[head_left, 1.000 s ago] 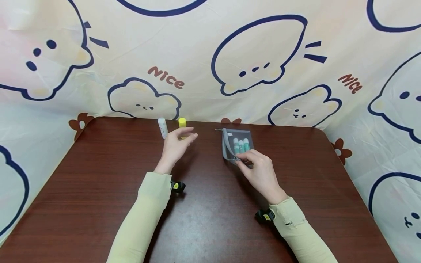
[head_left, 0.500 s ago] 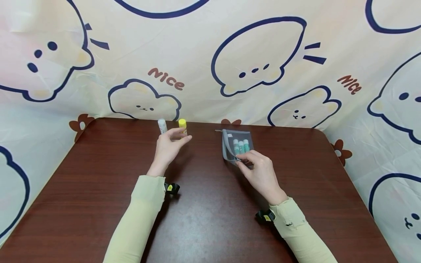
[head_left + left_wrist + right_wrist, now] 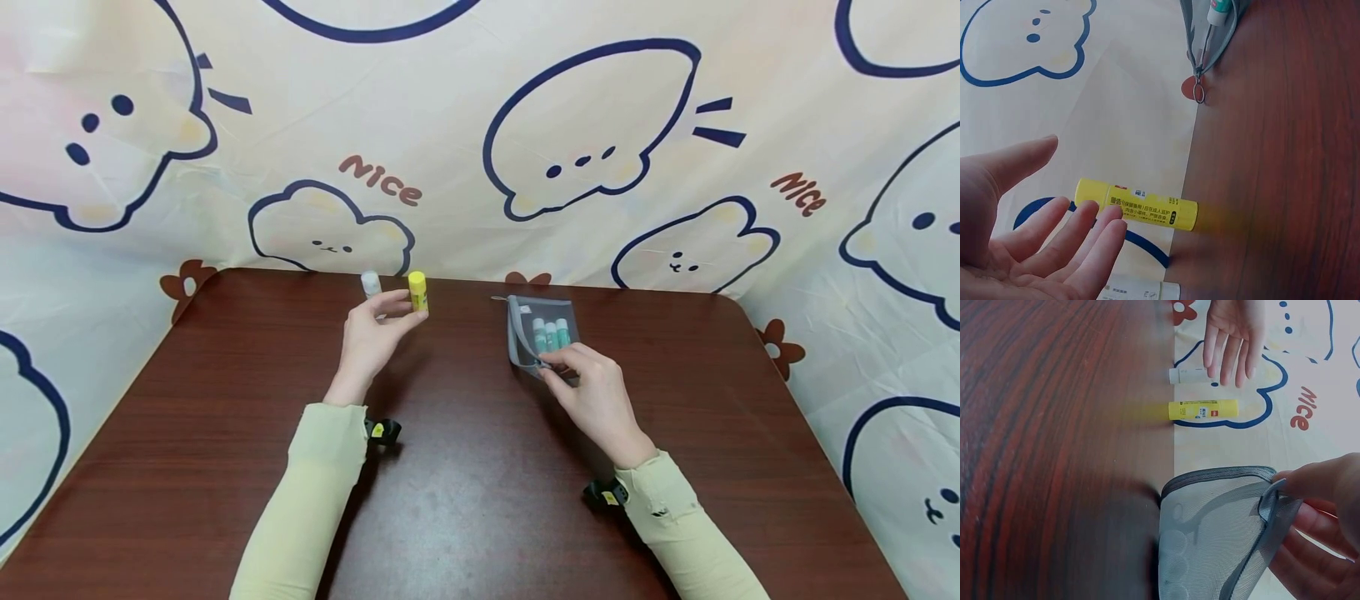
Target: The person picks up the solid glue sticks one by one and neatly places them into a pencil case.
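Observation:
A yellow glue stick [image 3: 417, 290] stands upright at the back of the table. To its left stands a white glue stick [image 3: 370, 283], its lower part hidden behind my left hand [image 3: 367, 340]. That hand hovers in front of both sticks with fingers relaxed and thumb apart; in the left wrist view, its fingertips overlap the yellow glue stick [image 3: 1141, 203] without closing round it. My right hand [image 3: 596, 402] pinches the top edge of a grey mesh zip pouch [image 3: 1210, 531] between thumb and fingers, keeping it upright. Inside the pouch show teal-and-white glue sticks [image 3: 551, 335].
The dark brown wooden table [image 3: 465, 500] runs back to a cream cloth backdrop [image 3: 450, 108] with cartoon outlines. A zipper pull [image 3: 1199, 92] sticks out from the pouch's far corner. Each wrist carries a small black camera [image 3: 384, 431].
My left hand has drawn left and slightly toward me, from over the yellow glue stick to in front of the white one, uncovering the yellow. The right hand and pouch stay put.

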The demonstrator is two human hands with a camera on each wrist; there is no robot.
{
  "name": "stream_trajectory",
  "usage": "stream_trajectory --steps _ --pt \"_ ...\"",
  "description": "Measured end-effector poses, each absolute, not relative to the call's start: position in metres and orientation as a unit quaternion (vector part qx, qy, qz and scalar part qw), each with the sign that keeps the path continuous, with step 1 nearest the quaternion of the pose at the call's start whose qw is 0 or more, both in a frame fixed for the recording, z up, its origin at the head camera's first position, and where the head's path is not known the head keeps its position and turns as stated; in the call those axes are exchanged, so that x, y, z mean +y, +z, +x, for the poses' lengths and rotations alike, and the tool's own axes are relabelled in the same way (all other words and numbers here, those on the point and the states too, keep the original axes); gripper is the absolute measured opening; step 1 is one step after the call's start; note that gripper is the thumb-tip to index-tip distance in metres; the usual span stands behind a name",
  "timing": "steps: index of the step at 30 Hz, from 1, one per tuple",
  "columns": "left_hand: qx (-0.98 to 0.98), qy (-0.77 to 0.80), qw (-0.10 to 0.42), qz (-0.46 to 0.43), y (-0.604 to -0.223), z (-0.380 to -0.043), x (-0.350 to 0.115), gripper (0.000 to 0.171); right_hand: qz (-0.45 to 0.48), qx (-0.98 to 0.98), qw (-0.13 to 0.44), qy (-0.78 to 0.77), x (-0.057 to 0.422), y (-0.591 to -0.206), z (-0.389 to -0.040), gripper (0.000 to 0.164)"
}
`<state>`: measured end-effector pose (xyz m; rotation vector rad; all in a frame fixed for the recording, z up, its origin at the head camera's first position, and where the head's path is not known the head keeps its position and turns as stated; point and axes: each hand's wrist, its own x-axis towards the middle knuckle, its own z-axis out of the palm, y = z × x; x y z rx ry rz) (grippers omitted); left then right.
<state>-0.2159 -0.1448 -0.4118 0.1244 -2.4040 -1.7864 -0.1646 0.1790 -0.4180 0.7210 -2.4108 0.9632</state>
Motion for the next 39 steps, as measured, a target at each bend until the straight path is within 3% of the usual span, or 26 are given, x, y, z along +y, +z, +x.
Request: stream_trajectory --steps 39 --pt "-0.814 -0.570 0.092 0.063 -0.430 -0.238 -0.134 0.054 0.251 -0.879 0.211 0.347 0.180 -0.415 -0.164 0.022"
